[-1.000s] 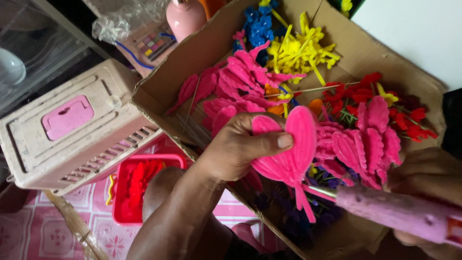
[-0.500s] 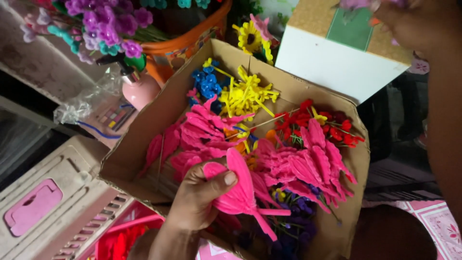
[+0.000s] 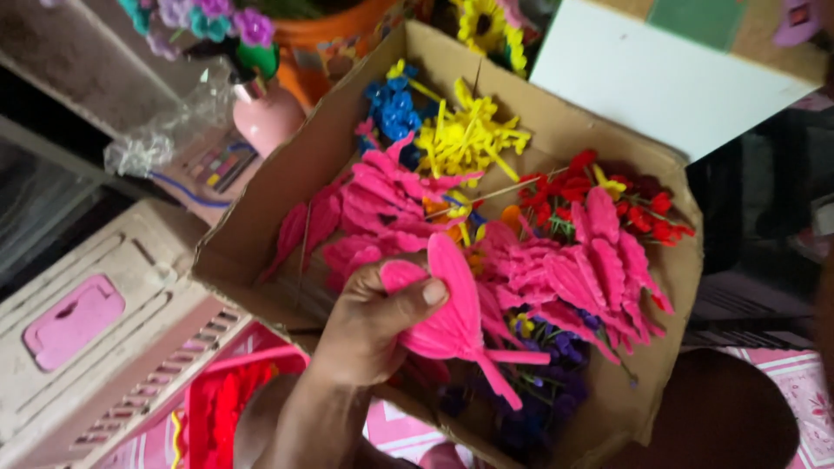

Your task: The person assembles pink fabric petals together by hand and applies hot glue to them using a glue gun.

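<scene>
Left hand: the left hand [image 3: 369,326] has its grip closed on a bright pink ribbed plastic leaf piece [image 3: 452,317], thumb pressed flat across its top, over the near edge of the box.
Right hand: out of view; its grip cannot be told.
Leaf piece: its forked stem points down and right, just above more pink leaves.
Box: an open brown cardboard box [image 3: 608,130] holds heaps of pink plastic leaves [image 3: 573,269], yellow plastic flower parts [image 3: 465,139], blue plastic flowers [image 3: 393,106], red plastic blossoms [image 3: 643,204] and purple flowers [image 3: 547,408].
Beside the box: a dusty pale pink plastic case [image 3: 95,339] lies to the left; a red plastic tray [image 3: 221,408] sits below the box's corner.
</scene>
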